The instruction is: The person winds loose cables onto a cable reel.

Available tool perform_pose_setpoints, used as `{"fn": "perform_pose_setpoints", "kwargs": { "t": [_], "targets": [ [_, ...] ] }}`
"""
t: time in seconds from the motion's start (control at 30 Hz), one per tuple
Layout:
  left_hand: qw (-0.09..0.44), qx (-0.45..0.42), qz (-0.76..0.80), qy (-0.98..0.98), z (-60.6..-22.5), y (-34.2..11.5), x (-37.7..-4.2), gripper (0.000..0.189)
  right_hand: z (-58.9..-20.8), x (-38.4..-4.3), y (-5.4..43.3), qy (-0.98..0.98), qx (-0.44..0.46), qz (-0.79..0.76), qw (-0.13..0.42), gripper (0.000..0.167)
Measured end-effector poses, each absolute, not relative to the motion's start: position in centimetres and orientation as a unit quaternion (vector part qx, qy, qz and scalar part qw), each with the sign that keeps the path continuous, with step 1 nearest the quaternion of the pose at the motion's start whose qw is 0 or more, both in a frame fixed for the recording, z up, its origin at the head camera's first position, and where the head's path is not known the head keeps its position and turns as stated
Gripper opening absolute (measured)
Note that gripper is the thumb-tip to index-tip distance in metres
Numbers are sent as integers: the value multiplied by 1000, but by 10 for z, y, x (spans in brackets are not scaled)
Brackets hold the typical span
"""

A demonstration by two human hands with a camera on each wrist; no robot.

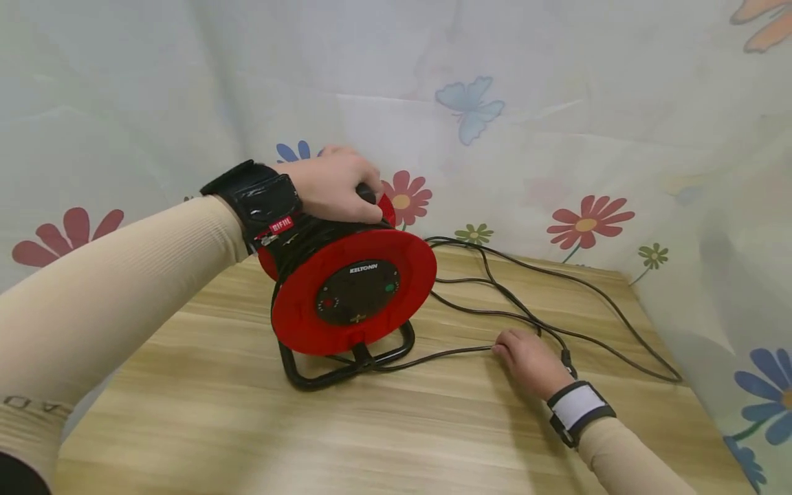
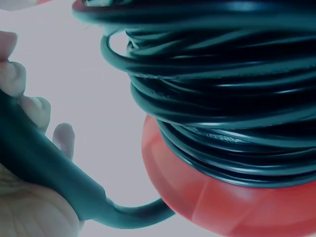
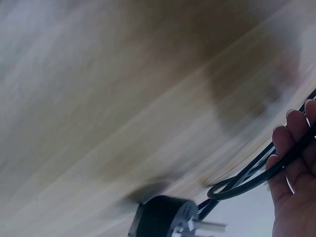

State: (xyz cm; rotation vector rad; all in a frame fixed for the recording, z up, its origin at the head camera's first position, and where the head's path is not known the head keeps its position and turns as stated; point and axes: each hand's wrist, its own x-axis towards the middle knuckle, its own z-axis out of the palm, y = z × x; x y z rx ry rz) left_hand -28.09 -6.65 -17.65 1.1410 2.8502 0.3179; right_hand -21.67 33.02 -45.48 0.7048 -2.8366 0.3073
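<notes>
Cable reel [image 1: 355,292], red and marked KELTONN, stood on the wooden table [image 1: 396,440]; the left hand [image 1: 337,182] gripped the black handle [image 2: 52,160] atop it, and to the reel's right the right hand [image 1: 532,361] pinched the cable [image 1: 458,352] (a plug [image 3: 160,217] lay farther right).

Cable reel [image 1: 355,333] on counter [image 1: 396,433], left of loose cable [image 1: 537,322]. Left hand [image 1: 337,185] at reel's top; right hand [image 1: 530,361] on cable, right of reel. Plug [image 3: 163,218] beside right hand. Sheet [image 1: 346,62] behind counter.
</notes>
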Motion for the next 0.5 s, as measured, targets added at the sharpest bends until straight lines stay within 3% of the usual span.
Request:
{"fn": "perform_pose_setpoints", "kwargs": {
  "t": [0.2, 0.27, 0.4, 0.5],
  "targets": [
    [42, 378, 128, 916, -180, -61, -275, 22, -458, -218, 339, -961, 234, 99, 108, 6],
    [22, 347, 105, 932, -180, -57, -268, 27, -457, -217, 342, -961, 235, 100, 110, 5],
    [-33, 253, 54, 965, -177, -46, -248, 56, -448, -214, 341, -960, 230, 117, 106, 3],
    [-53, 202, 70, 975, -177, -41, -237, 56, -437, -213, 338, -962, 215, 134, 100, 6]
  ]
}}
